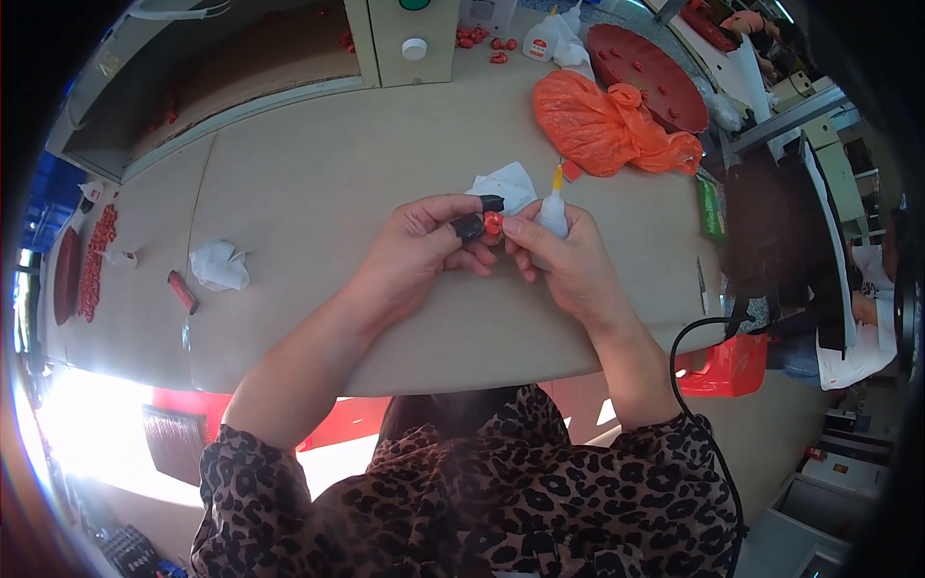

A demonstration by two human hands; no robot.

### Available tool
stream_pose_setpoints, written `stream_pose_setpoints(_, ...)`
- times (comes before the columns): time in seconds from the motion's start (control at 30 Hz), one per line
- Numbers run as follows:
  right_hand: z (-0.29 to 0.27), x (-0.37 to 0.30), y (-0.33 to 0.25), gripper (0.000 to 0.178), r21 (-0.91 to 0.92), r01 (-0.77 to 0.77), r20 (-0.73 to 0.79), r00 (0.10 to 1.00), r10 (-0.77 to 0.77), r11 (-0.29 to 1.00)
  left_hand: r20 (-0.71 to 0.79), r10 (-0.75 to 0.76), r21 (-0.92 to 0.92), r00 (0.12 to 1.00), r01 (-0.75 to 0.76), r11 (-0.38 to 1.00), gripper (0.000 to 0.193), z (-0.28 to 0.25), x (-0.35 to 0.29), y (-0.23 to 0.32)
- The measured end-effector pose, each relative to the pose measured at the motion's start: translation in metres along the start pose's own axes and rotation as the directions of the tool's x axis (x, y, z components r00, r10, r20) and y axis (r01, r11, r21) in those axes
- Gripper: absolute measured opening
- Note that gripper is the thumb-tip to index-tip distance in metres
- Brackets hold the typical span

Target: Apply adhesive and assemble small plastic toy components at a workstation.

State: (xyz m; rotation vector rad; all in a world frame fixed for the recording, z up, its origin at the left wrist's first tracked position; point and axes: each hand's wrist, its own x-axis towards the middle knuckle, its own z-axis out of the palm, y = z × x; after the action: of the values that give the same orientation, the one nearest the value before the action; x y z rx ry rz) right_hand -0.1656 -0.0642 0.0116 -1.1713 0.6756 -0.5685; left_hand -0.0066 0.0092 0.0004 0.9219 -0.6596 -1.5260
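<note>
My left hand (pixel 434 231) wears black covers on the tips of its thumb and index finger. Pinched there is a small, shiny red piece (pixel 493 224); its exact kind is too small to make out. My right hand (pixel 570 252) meets the left one over the table, its thumb tip against the red piece. That same hand also grips a white squeeze bottle (pixel 552 216) with a thin yellow nozzle pointing away from me. Just beyond the fingers lies a crumpled white tissue (pixel 509 183), partly hidden by my left fingertips.
An orange plastic bag (pixel 607 120) and a red round tray (pixel 641 67) sit far right, near more bottles (pixel 544 40). At left are another tissue (pixel 220 265), a red lighter-like object (pixel 181 292) and a row of red pieces (pixel 96 265). A black cable (pixel 677 361) hangs at right.
</note>
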Motion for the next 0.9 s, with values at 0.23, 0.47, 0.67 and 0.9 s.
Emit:
stream_pose_setpoints(0.23, 0.0014, 0.0004, 0.0001, 0.017, 0.031, -0.008, 0.004, 1.0, 0.008, 0.999, 0.012, -0.012, -0.014, 1.0, 0.013, 1.0, 0.025, -0.0013, -0.0022, 0.0014)
stream_pose_setpoints(0.47, -0.0008, 0.0007, 0.001, 0.017, 0.059, -0.026, 0.013, 1.0, 0.026, 0.998, 0.037, -0.004, -0.004, 0.999, 0.004, 1.0, 0.026, 0.0007, -0.003, 0.0044)
stream_pose_setpoints(0.67, -0.0016, 0.001, 0.0013, 0.015, 0.07, -0.046, 0.04, 0.998, 0.043, 0.997, 0.022, 0.044, 0.034, 0.999, -0.045, 0.998, 0.025, 0.0003, -0.0037, 0.0031)
stream_pose_setpoints(0.9, 0.0007, -0.0017, 0.0018, 0.013, 0.02, -0.077, 0.056, 0.996, 0.075, 0.997, -0.011, 0.095, 0.176, 0.995, -0.092, 0.98, 0.024, -0.0024, 0.0021, -0.0013)
